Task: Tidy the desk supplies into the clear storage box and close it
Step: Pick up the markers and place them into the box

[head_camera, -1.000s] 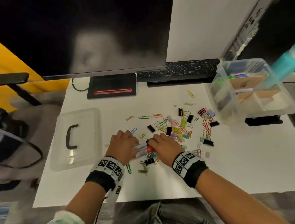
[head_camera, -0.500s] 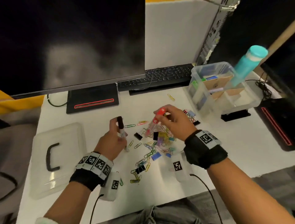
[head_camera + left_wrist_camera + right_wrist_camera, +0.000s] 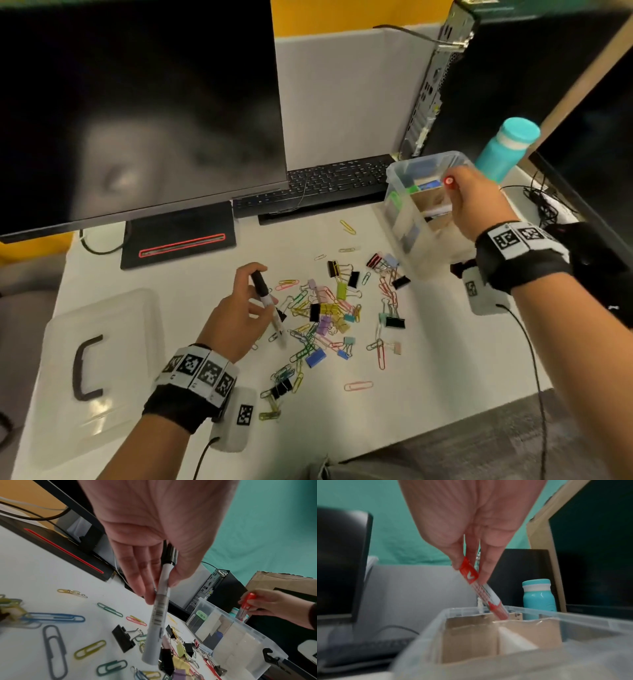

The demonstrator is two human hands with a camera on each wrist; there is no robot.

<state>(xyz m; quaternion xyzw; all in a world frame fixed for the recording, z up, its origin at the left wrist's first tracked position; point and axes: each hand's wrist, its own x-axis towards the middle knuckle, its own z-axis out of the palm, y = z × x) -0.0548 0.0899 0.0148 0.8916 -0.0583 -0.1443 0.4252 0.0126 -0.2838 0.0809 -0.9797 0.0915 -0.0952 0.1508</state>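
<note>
My left hand (image 3: pixel 239 308) pinches a white marker with a black cap (image 3: pixel 265 296) (image 3: pixel 158 616) just above the desk, left of the clip pile. Over the open clear storage box (image 3: pixel 399 205) (image 3: pixel 426 630), my right hand (image 3: pixel 474 202) holds a red-capped marker (image 3: pixel 448 181) (image 3: pixel 481 588), tip pointing down into the cardboard-divided compartments. A heap of coloured paper clips and binder clips (image 3: pixel 329 308) lies scattered on the white desk between my hands. The box's clear lid (image 3: pixel 99 359), with a black handle, lies flat at the desk's left.
A monitor (image 3: pixel 137 102) with a black base (image 3: pixel 178 236) stands at the back left, a black keyboard (image 3: pixel 315 185) behind the clips. A teal bottle (image 3: pixel 503 150) and a computer tower (image 3: pixel 445 85) stand behind the box. Cables (image 3: pixel 541 202) trail at the right.
Both hands lifted off the desk, each with a marker. My right hand carried the red-capped one rightwards to above the box; my left stayed near the clips with the black-capped one.
</note>
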